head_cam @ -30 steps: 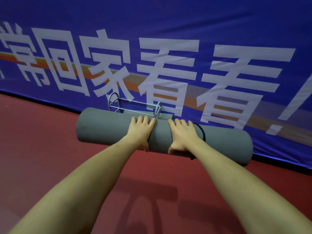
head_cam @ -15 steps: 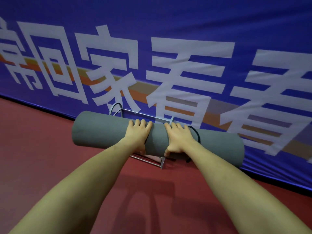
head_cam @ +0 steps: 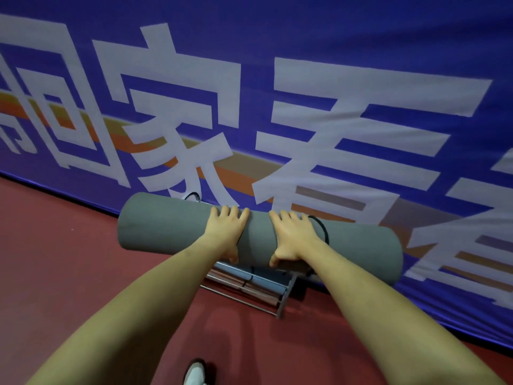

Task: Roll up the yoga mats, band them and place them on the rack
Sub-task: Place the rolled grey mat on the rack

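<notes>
Head view, centre frame: I see my left hand (head_cam: 225, 232) and right hand (head_cam: 294, 237) grasping the rolled grey mat (head_cam: 172, 221), banded (head_cam: 323, 232), over the metal rack (head_cam: 266, 290). It looks light, soft, slightly grippy; mid-roll grip seems best.

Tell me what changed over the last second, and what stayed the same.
The rolled grey mat, gripped by the left hand and right hand, came closer to the banner and now sits above the metal rack, whose lower rails show beneath it. Unchanged: both hands' grip, and the black band around the mat by the right hand.
</notes>
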Action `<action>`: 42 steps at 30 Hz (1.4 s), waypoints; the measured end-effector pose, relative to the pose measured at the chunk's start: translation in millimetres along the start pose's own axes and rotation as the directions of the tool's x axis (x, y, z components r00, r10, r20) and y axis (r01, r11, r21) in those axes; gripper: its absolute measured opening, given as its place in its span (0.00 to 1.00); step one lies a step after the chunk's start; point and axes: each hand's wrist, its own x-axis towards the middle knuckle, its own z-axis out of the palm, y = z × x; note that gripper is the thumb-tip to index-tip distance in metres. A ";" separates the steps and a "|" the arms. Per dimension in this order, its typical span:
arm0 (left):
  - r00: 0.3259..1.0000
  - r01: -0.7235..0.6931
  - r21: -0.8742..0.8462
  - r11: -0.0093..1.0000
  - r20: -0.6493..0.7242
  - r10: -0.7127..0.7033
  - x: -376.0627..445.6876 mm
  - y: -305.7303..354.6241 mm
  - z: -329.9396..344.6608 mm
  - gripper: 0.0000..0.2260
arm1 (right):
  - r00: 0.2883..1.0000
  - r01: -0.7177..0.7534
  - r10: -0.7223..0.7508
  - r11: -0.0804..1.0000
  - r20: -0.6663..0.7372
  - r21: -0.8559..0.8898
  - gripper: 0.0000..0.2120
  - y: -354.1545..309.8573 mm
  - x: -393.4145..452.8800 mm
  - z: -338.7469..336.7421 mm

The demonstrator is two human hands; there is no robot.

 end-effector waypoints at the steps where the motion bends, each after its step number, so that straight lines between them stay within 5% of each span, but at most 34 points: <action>1: 1.000 -0.019 0.001 1.000 0.004 0.019 19.5 -13.9 6.4 0.53 | 1.000 -0.011 0.011 1.000 0.003 0.008 0.56 -0.4 23.3 3.2; 9: 0.989 -0.143 0.020 0.990 0.048 0.142 166.2 -96.9 47.0 0.50 | 0.991 -0.113 0.108 0.991 0.079 0.066 0.58 8.7 179.9 25.1; 21: 0.975 -0.166 -0.002 0.986 0.146 0.165 308.1 -120.6 137.6 0.56 | 0.974 -0.166 0.148 0.981 0.170 0.101 0.56 46.3 318.1 101.7; 42: 0.964 -0.120 -0.057 0.991 0.234 0.130 341.6 -109.1 175.1 0.53 | 0.974 -0.196 0.176 0.971 0.145 0.135 0.54 61.3 336.6 140.4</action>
